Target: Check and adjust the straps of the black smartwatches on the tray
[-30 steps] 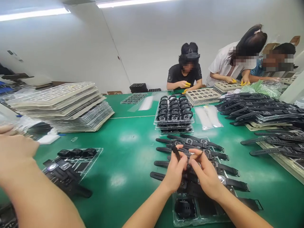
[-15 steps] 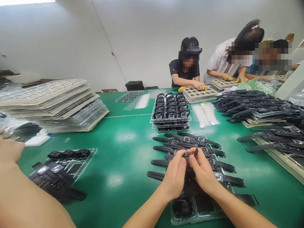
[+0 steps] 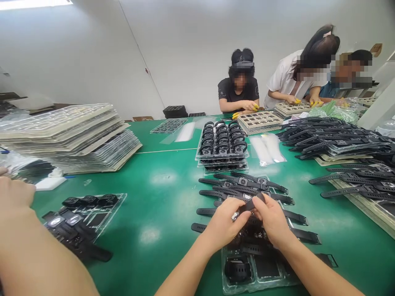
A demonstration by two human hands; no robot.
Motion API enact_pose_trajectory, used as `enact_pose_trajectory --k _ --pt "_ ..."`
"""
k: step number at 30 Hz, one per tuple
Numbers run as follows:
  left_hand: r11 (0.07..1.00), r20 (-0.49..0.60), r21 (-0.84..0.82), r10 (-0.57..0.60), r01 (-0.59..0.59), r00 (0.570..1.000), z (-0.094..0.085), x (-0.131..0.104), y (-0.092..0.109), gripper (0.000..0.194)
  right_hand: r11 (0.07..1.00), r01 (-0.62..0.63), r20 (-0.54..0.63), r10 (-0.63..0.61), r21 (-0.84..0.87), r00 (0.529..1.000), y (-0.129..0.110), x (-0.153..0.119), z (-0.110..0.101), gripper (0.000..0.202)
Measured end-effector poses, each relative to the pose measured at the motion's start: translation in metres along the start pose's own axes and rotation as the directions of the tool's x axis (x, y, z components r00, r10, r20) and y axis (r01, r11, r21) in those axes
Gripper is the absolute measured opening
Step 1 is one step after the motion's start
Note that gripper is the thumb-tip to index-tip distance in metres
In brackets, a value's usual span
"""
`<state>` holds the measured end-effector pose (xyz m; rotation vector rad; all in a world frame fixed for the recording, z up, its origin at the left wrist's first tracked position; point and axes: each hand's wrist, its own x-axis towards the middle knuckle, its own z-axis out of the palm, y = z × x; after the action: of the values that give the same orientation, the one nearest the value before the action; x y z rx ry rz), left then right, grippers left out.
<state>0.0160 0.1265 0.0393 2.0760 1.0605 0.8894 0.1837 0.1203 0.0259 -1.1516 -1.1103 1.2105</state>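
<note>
Both hands meet above a clear plastic tray (image 3: 262,285) laid with black smartwatches. My left hand (image 3: 224,222) is closed on a smartwatch, its case partly hidden under the fingers. The black strap (image 3: 253,203) of that watch runs across to my right hand (image 3: 274,216), whose thumb and fingers pinch it. Beneath and around the hands, several watches with open straps (image 3: 304,235) lie in rows, strap ends sticking out past both sides. One watch with a curled strap (image 3: 237,270) sits in the tray's near left compartment.
A co-worker's arm (image 3: 33,246) reaches in at left, beside another watch tray (image 3: 106,222). Stacked trays (image 3: 101,152) stand behind it. Filled watch trays (image 3: 222,156) stand ahead, and piled watches (image 3: 333,135) lie at right. Several co-workers (image 3: 239,92) work across the green table (image 3: 163,205).
My hands have turned the watch, so its strap now shows stretched between them. The left hand has rotated flatter. Across the table, a co-worker has lifted a gloved hand off a tray.
</note>
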Motion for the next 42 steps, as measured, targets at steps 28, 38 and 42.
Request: enact_pose_trajectory --k 28,38,42 --pt "0.582 -0.021 -0.792 -0.328 0.184 0.945 0.041 -0.009 0.003 0.061 0.988 0.151 0.140 -0.146 -0.030 0.979 0.012 -0.019 0.012 0.041" --pt "0.527 -0.001 -0.819 -0.396 0.227 0.918 0.046 -0.010 0.006 0.065 0.987 0.161 0.045 -0.160 -0.003 0.986 0.014 -0.024 0.015 0.026" --pt "0.503 -0.001 -0.833 -0.414 0.228 0.910 0.048 -0.009 0.002 0.068 0.976 0.206 0.050 -0.210 0.069 0.976 0.014 -0.024 0.016 0.021"
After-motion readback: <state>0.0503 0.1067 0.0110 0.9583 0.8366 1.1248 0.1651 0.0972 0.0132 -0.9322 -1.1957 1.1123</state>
